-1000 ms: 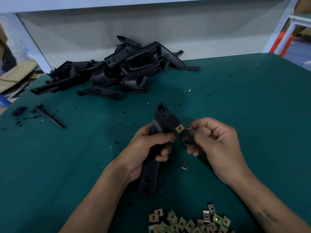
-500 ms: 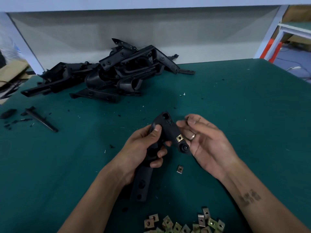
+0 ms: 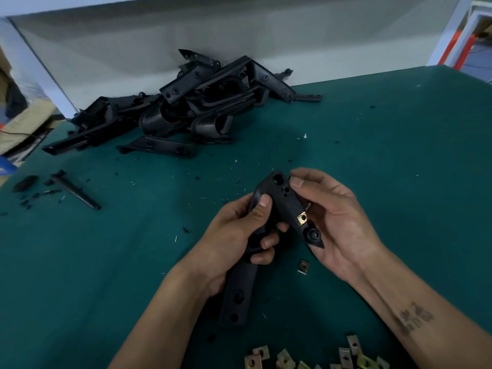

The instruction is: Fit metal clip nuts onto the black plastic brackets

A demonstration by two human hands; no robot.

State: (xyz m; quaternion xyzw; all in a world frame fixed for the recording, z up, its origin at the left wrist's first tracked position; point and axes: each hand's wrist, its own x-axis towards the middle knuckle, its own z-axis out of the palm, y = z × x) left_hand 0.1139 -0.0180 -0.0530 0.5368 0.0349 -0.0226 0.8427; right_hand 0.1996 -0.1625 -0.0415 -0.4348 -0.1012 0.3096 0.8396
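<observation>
Green table (image 3: 386,169) noted. Heap of black brackets (image 3: 191,107) found at 11 o'clock, against the back panel. Held bracket (image 3: 269,235) found at centre, long axis from 6 toward 12 o'clock, upper arm bent toward 4. Left hand (image 3: 231,241) wrapped around its middle; right hand (image 3: 338,222) pinching its top end, cupped behind. One clip nut (image 3: 302,217) seated on the arm. Loose clip nut (image 3: 303,267) lying below. Pile of clip nuts (image 3: 314,359) seen at 6 o'clock.

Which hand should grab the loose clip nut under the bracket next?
Probably right: it only steadies the bracket, and the nut lies by its heel. Left grips the body.
</observation>
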